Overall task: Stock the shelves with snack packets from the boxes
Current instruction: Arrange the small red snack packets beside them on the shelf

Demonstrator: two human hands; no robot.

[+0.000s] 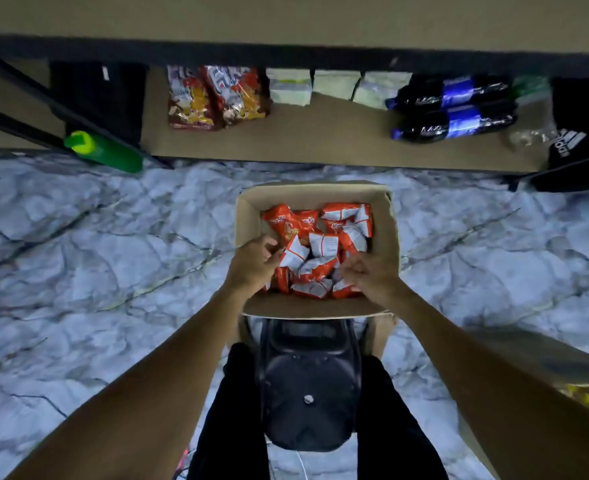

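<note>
Shelf [320, 140] is mostly bare board; I count two red packets [213, 98] at its back, beside pale packs [338, 86] and dark bottles [452, 109]. Box [248, 216] in front is heaped with orange snack packets [324, 244]. Left grip [251, 265] and right grip [372, 275] are both inside, fingers curled, pinching packets. Stocking looks barely begun.

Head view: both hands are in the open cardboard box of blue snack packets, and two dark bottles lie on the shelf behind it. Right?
The snack packets are orange and white, not blue; the head view shows it. The rest holds: left hand and right hand are in the cardboard box, two dark bottles lie on the shelf behind.
</note>
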